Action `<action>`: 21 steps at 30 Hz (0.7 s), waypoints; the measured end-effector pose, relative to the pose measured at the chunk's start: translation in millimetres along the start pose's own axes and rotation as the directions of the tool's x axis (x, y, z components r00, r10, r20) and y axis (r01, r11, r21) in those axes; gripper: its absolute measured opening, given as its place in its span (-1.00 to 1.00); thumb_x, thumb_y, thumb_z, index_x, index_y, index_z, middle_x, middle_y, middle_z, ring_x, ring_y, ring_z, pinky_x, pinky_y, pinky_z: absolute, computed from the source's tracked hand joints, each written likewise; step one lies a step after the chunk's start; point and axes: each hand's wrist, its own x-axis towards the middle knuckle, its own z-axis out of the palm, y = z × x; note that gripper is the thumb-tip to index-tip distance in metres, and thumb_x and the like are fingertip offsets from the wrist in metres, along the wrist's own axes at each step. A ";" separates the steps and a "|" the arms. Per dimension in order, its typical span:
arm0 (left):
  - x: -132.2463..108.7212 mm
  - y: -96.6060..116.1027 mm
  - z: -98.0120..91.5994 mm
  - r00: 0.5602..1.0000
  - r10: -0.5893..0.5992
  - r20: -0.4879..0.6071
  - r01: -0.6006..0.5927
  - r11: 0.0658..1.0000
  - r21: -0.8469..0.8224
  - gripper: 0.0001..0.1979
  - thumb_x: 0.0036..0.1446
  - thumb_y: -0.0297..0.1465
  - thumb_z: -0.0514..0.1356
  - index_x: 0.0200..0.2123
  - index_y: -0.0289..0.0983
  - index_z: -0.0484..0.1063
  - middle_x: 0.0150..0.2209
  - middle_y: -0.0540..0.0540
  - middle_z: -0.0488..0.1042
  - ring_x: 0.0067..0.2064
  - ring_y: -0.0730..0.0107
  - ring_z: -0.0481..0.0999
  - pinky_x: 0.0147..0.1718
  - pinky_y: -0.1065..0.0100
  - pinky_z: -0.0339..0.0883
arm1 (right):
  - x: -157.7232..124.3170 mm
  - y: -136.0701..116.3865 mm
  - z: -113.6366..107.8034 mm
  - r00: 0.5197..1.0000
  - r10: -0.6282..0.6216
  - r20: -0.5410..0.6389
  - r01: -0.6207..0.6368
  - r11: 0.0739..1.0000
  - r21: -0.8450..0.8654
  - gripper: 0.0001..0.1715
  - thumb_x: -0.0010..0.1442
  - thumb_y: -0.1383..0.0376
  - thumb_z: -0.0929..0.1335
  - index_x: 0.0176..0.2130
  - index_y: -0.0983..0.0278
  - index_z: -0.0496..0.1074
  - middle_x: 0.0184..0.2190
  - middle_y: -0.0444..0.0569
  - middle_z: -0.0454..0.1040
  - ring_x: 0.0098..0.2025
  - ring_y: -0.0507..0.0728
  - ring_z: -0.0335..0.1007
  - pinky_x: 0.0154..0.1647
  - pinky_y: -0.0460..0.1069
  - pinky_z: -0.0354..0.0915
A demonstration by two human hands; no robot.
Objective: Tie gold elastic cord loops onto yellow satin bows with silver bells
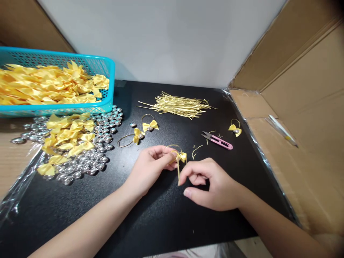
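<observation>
Between its thumb and fingers, my left hand (152, 165) pinches a small yellow ribbon bow (183, 156) with a loop of gold cord above it. Two cord tails (178, 172) hang from the bow. My right hand (212, 184) is just right of these tails, its thumb and index finger apart. The index fingertip is close beside the cord; whether it touches cannot be made out. Beyond my left hand lie two looped bows, one upright bow (150, 125) and one bow on its side (137, 136), each with a silver bell.
A blue basket (114, 84) of yellow bows stands at back left. Loose bows (72, 134) lie on silver bells (83, 165) before it. A bundle of gold cords (180, 105) lies at the back. Pink thread snips (221, 141), cord scraps (197, 150) and another looped bow (236, 130) are rightward.
</observation>
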 end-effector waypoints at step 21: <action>6.0 -3.0 -4.3 0.985 0.150 -0.085 -0.141 0.984 0.108 -0.77 -0.10 -0.30 0.37 -0.46 -0.37 0.52 -0.59 0.00 0.54 -0.54 0.55 0.46 -0.48 0.53 0.32 | 12.4 24.4 -21.6 0.989 -0.051 -0.140 -0.035 0.834 -0.550 -0.89 0.13 0.40 0.38 -0.26 0.31 0.42 -0.38 -0.09 0.36 -0.27 0.10 0.23 -0.20 0.01 0.16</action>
